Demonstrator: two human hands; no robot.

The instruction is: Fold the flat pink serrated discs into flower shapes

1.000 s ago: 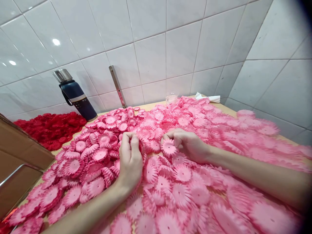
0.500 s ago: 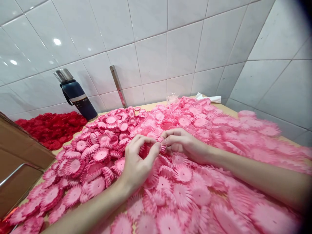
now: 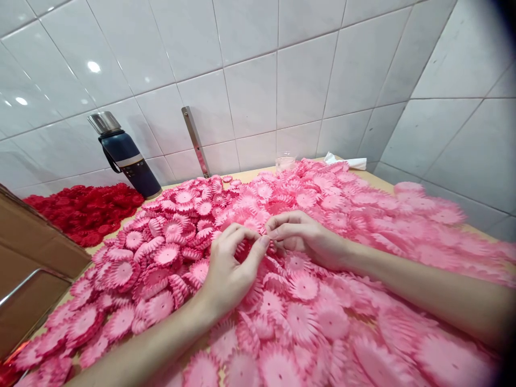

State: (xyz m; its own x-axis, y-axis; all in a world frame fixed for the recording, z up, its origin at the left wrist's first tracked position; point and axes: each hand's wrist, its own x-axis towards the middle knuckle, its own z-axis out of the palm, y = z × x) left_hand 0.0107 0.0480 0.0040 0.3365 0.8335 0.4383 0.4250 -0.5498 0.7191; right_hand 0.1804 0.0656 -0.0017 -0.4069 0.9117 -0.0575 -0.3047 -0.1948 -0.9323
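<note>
My left hand (image 3: pixel 234 266) and my right hand (image 3: pixel 304 239) meet above a broad heap of pink fringed flower discs (image 3: pixel 304 285). Thumb and index finger of each hand are pinched together, the fingertips of both hands touching or nearly so. Between them is a small pink flower disc, now almost wholly hidden by the fingers. The discs look like thin cloth or paper petals with pleated, saw-toothed rims, and several show a small hole in the middle. On the left the discs lie in thicker, darker-edged stacks (image 3: pixel 123 271); to the right they are paler and looser.
A pile of red discs (image 3: pixel 86 212) lies at the far left, beside a dark blue steel-topped flask (image 3: pixel 135 164). A cardboard box (image 3: pixel 36 269) stands at the left edge. Against the tiled wall are a metal strip (image 3: pixel 195 141), a clear cup (image 3: pixel 285 161) and white paper (image 3: pixel 346 162).
My left thumb and fingers have shifted slightly right and up, covering the pink disc that showed between my fingertips before. My right hand has barely moved.
</note>
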